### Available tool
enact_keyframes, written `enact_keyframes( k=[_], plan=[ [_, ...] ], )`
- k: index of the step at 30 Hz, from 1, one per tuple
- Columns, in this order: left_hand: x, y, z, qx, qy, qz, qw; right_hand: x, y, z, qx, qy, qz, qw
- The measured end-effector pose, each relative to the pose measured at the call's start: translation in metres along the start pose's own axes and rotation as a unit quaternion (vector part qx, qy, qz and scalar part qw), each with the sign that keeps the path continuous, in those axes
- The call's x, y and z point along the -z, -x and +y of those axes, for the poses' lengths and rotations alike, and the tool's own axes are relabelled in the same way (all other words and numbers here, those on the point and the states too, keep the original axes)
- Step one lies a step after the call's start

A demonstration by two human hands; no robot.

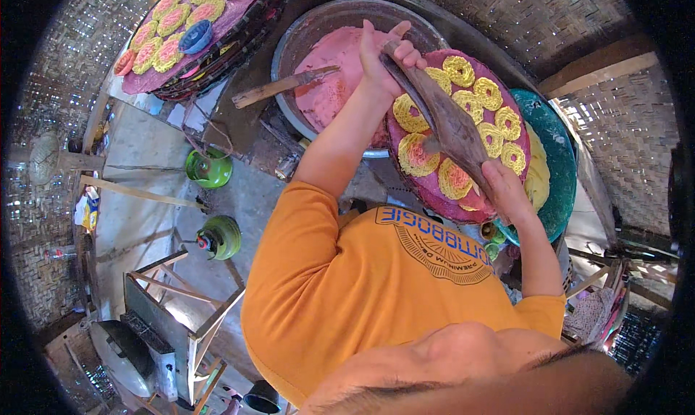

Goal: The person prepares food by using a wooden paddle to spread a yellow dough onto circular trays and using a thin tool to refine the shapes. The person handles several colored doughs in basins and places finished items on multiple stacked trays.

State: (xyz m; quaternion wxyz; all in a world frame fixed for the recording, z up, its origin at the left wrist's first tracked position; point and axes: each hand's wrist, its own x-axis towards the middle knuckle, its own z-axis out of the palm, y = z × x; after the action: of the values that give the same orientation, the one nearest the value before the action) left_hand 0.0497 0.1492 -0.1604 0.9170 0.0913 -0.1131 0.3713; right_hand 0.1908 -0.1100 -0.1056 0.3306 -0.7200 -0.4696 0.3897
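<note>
A long, dark wooden piece (452, 129), broad in its middle and narrower at the ends, is held slantwise by both hands. My left hand (385, 64) is closed round its far end, thumb up. My right hand (507, 189) grips the near right end. Right below it is a round purple-pink tray (523, 161) with several yellow rings of piped dough, some filled with pink strands. A pale rounded bit (431, 144) shows under the wood, over the tray; its kind is unclear. Beside my left forearm stands a large metal basin (288, 42) of pink dough (337, 42).
A wooden stick (271, 89) leans in the metal basin. At right, a green tub (563, 165) holds pale yellow dough. A stack of trays (181, 24) with more flower shapes and a blue bowl (195, 37) stands far left. Green gas cylinders (226, 235) are on the floor.
</note>
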Motion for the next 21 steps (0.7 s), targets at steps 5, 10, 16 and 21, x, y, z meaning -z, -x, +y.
enact_keyframes(
  k=[5, 10, 16, 21],
  plan=[
    [-0.017, -0.026, 0.024, 0.012, 0.002, -0.036, 0.999, 0.011, -0.015, -0.016, -0.102, -0.071, -0.034, 0.992],
    [-0.014, -0.053, 0.036, -0.028, -0.069, -0.042, 0.996, 0.013, -0.045, -0.028, -0.114, 0.004, -0.011, 0.993],
    [0.006, -0.062, 0.048, -0.047, -0.050, 0.060, 0.996, 0.008, -0.069, -0.031, -0.075, 0.056, 0.016, 0.995],
    [0.009, -0.049, 0.046, -0.019, -0.013, 0.078, 0.997, 0.011, -0.057, -0.041, -0.107, 0.042, -0.025, 0.993]
  ],
)
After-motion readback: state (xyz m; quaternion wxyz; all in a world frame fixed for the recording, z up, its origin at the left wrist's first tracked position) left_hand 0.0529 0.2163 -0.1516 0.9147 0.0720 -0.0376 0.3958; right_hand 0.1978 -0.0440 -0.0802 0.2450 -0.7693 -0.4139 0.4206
